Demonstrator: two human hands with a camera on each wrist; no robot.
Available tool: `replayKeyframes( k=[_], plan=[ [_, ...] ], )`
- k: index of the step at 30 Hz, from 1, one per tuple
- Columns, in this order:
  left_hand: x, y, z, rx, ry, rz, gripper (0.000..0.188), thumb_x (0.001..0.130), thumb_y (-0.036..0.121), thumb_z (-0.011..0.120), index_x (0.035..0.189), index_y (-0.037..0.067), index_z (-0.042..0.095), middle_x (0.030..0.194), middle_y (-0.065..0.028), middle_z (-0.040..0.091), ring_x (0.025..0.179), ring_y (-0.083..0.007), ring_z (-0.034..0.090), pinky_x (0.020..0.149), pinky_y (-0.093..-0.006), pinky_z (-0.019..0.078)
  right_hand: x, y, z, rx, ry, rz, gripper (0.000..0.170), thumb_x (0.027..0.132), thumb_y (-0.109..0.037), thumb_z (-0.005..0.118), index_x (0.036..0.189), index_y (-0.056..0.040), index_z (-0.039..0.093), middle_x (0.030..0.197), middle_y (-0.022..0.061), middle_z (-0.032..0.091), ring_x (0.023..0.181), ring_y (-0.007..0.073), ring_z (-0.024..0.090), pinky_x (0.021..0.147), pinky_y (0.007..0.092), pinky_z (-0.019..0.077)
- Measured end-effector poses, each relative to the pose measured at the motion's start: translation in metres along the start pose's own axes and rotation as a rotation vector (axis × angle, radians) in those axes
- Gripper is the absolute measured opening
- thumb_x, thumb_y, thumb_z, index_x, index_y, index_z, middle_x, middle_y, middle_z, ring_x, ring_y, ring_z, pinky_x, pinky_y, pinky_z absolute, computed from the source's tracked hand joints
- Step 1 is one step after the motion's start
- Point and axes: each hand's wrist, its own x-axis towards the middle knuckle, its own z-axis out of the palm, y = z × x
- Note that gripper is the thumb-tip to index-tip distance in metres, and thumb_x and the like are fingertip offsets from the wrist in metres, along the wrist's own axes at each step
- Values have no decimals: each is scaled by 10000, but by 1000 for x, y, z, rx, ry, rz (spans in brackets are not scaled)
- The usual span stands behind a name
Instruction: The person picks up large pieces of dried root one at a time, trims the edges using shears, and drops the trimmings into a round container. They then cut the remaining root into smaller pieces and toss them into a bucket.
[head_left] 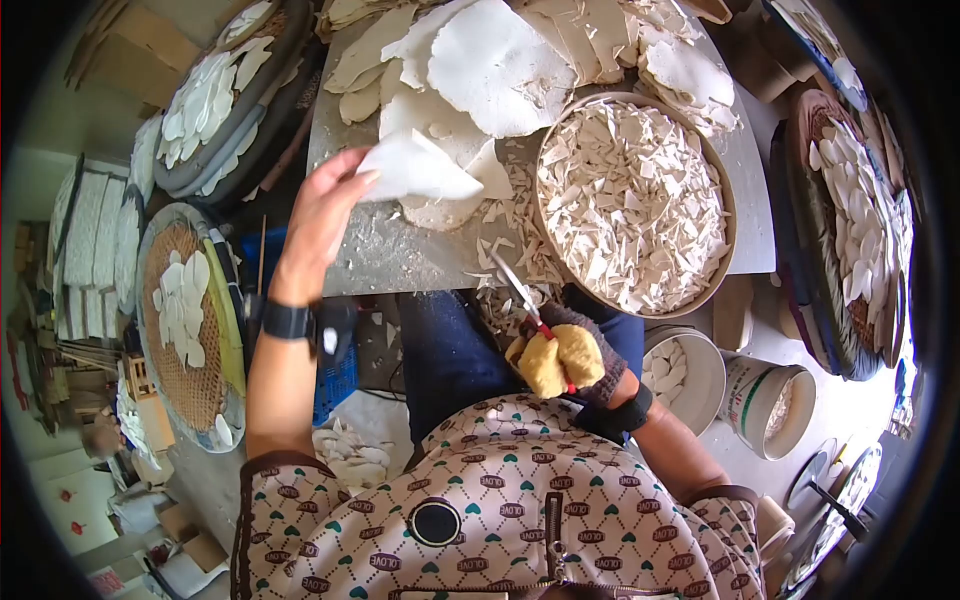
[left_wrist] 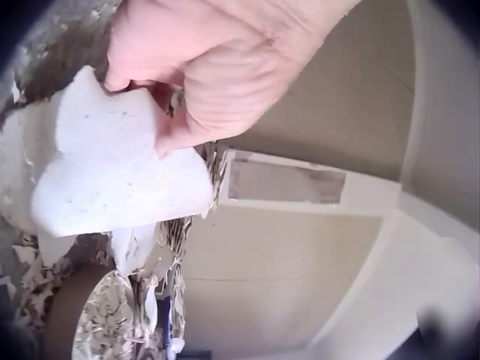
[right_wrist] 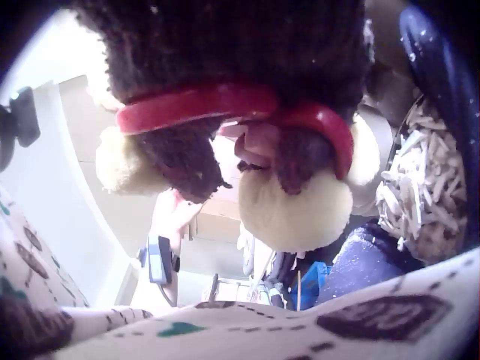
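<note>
**Thin white irregular sheet (head_left: pixel 425 168) pinched by the left hand (head_left: pixel 325 195), some fingertips hidden**

It hangs above the grey metal table (head_left: pixel 385 262), toward the left edge. Outside the near edge, the brown-gloved right hand (head_left: pixel 606 355) grips red-handled metal scissors (head_left: pixel 527 302), yellow foam padding (head_left: pixel 545 366) obscuring its fingers.

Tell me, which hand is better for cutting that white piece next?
Probably the right hand: it already grips the scissors, blades pointing away from the body. The left hand is busy pinching the white piece.
</note>
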Motion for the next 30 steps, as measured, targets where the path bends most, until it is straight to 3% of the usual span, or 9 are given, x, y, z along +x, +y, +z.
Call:
replayKeyframes(
  k=[3,7,9,12,16,17,22,24,30],
  plan=[
    [-39,0,6,312,144,260,158,790,-33,507,903,14,607,1157,-75,532,1105,-192,486,966,-297,353,-1,-14,7,116,48,35,200,815,-66,591,1001,-18,534,913,45,595,822,120,572,743,258,465],
    [-83,-12,9,-296,167,6,134,832,-37,441,879,-10,563,1041,-102,555,954,-192,569,857,-287,439,2,2,-3,-14,22,-142,206,853,-24,535,1058,-7,538,1002,68,598,914,159,590,808,280,488],
    [-95,-9,23,-480,183,-37,144,853,-18,430,946,-14,541,1010,-112,561,908,-179,581,821,-283,462,4,15,-10,578,-71,-71,241,833,-50,573,1069,-12,541,1038,88,597,941,166,588,837,288,472],
    [-103,-21,43,-475,342,-38,305,848,-23,486,1147,23,446,1068,-116,542,971,-178,553,832,-316,474,5,20,-16,49,-12,-227,215,845,-55,542,1057,-22,551,1025,85,606,931,166,594,829,288,471],
    [-114,-26,76,-476,378,-21,653,819,-59,537,1365,97,214,1217,-140,482,1103,-200,484,903,-347,429,13,26,-17,296,11,-279,182,907,-75,441,1039,-13,550,1009,98,607,930,177,589,812,306,475],
    [-117,-29,81,-488,367,-30,695,820,-59,538,1388,105,172,1230,-144,476,1114,-202,478,912,-349,422,13,27,-17,634,-47,-201,181,912,-85,432,1038,-18,545,1013,96,598,939,180,580,820,305,468],
    [-130,-33,106,-438,271,-43,694,821,-54,543,1386,67,160,1252,-148,467,1128,-192,467,978,-347,353,8,26,-19,-2,65,-169,226,866,-115,525,1085,-56,519,1046,92,574,1000,200,544,879,306,430],
    [-134,-38,112,-410,242,-51,681,820,-52,549,1379,62,177,1240,-144,480,1121,-182,468,971,-339,356,9,27,-11,144,60,-292,283,857,-129,544,1128,-58,504,1095,98,561,1037,199,531,910,306,411],
    [-141,-42,121,-320,202,-88,677,820,-65,537,1380,99,193,1158,-114,531,1085,-186,496,922,-371,418,5,29,-9,-243,186,-407,371,836,-158,575,1184,-63,485,1165,102,539,1082,193,519,941,310,393]
  ],
)
